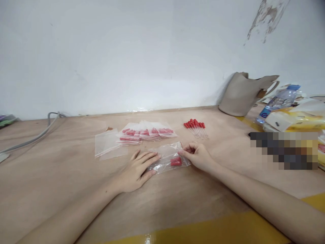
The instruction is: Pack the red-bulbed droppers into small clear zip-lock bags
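A clear plastic bag [164,154] lies flat on the table with red rubber bulbs [176,161] inside its right part. My left hand [138,169] rests on the bag's left end, fingers stretched out and pressing it down. At the opposite end, my right hand [198,156] pinches the edge between thumb and fingers. Beyond the bag, several filled bags [146,132] with red bulbs overlap in a row. To their left are flat clear bags [105,144]. Several glass droppers with red bulbs [195,125] lie fanned out behind my right hand.
A beige container [238,95] leans by the wall at the back right. Near it are a water bottle [278,101] and a yellow-and-white package [291,118]. A blurred dark object [281,149] lies at the right. Grey cable [33,140] crosses the left side.
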`<state>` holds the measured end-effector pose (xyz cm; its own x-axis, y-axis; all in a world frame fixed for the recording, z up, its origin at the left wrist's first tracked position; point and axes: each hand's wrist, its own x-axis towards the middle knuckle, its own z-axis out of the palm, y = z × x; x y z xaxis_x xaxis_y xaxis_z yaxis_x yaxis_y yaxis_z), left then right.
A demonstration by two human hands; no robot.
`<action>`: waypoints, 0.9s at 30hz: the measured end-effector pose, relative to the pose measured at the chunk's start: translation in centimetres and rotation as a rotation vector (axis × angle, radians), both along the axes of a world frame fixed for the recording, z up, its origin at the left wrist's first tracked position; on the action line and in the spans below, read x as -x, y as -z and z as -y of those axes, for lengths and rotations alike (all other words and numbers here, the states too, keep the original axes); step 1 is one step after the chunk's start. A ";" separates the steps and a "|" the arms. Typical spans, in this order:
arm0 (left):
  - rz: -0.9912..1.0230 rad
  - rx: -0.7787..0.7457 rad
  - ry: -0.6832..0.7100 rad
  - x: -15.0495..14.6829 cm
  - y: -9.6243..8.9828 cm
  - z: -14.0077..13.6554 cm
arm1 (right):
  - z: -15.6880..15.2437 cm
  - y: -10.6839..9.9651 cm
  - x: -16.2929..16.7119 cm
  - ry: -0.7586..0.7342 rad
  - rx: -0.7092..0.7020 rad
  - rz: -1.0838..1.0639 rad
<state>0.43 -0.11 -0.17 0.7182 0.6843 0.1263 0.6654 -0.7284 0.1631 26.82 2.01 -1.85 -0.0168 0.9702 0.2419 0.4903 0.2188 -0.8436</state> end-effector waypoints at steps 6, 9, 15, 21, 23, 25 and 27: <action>-0.003 -0.024 0.000 0.0 0.1 0.0 | 0.4 -0.3 -0.1 0.057 -0.059 0.080; 0.001 -0.027 0.000 0.0 0.1 0.0 | 0.5 -0.2 -0.1 0.054 -0.054 0.114; 0.008 -0.027 0.002 0.0 0.0 0.1 | 0.5 0.3 0.0 -0.020 -0.024 -0.098; 0.002 -0.036 0.003 0.0 0.2 0.0 | 0.3 0.6 -0.1 -0.189 0.027 -0.285; -0.004 -0.041 0.005 0.1 0.3 0.0 | 0.0 0.5 -0.3 -0.183 0.034 -0.268; -0.001 -0.052 0.007 0.2 0.4 0.0 | -0.4 0.3 -0.9 -0.108 -0.052 -0.166; 0.005 -0.068 0.005 0.2 0.4 0.0 | -1.2 -0.2 -1.6 0.009 -0.193 0.029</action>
